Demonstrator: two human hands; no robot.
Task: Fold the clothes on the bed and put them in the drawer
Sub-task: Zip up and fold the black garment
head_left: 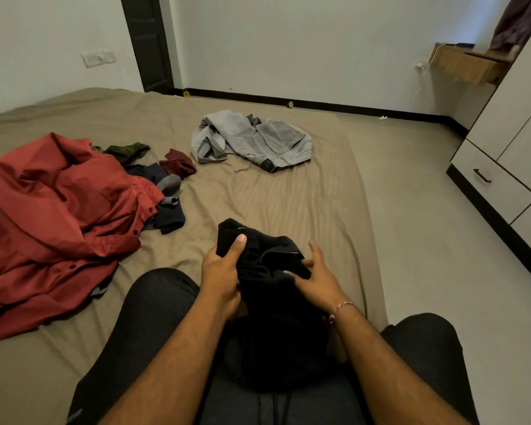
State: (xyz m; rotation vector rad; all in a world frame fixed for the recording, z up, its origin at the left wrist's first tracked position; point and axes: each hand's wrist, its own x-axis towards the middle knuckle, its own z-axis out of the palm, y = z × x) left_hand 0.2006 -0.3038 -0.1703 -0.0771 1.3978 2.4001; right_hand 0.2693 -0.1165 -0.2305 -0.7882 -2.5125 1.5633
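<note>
our knees frame the bottom of the view, and between them sits the black garment (pixel 270 289), bunched in our lap and spilling forward onto the bed (pixel 288 194). we cannot tell what kind of garment it is, only that a zipper runs across its upper fold. our left hand (pixel 219 274) grips its left edge, thumb up over the cloth and fingers curled under. our right hand (pixel 318 279) rests on the right side with fingers spread and loosely bent, touching the fabric near the zipper; whether it pinches any cloth we cannot tell. the two hands stand apart, one at each side of the bundle.

so the piece lies directly between our hands, its length running away from us, from lap toward the middle of the bed. both hands are equally near; we judge that spreading it flat forward is the next need.

unfolded clothes wait beyond: the red shirt (pixel 59 216) to our left, small dark pieces (pixel 166 191) beside it, and the grey jeans (pixel 252 139) farther ahead. the drawer (pixel 491 182) sits well apart to our right, closed.
</note>
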